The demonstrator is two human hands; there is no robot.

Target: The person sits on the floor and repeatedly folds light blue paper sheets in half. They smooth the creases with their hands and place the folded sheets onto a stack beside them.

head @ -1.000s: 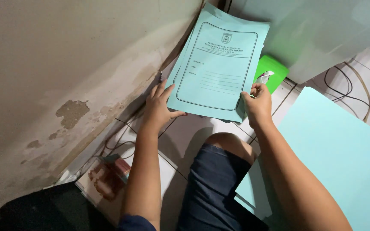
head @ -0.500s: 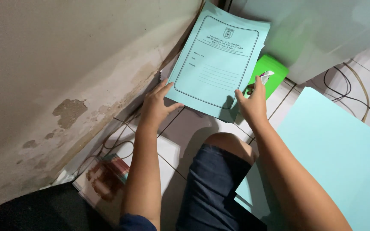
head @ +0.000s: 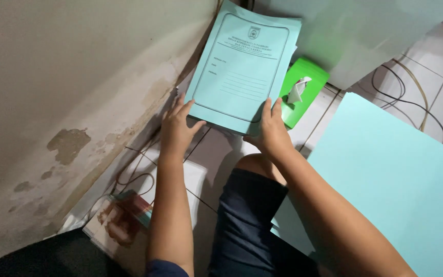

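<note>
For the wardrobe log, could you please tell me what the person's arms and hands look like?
Both forearms are bare, with no gloves, rings, watch or bracelet visible on the left hand or right hand. A dark blue sleeve edge shows at the left upper arm; the right sleeve is out of view.
</note>
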